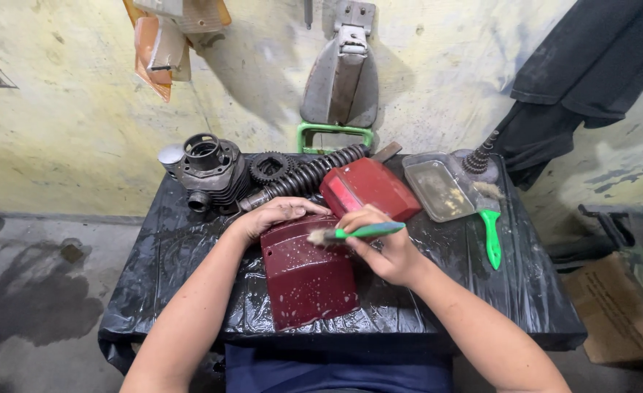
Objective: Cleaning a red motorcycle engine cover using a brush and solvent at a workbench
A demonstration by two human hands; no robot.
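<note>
Hands work apart on the table [482, 306]: left hand [267, 217] pressed flat on a dark red panel [307, 280], right hand [380, 244] clamped around a green-handled brush [358, 233].

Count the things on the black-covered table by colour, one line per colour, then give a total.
Dark red: 2, the panel and the tail-light housing.
Green-handled: 2, the brush in the right hand and the spare brush.
Grey or black metal: 4, the engine cylinder, gear, long spring, small spring.
Clear: 1, the tray.
Total: 9
</note>
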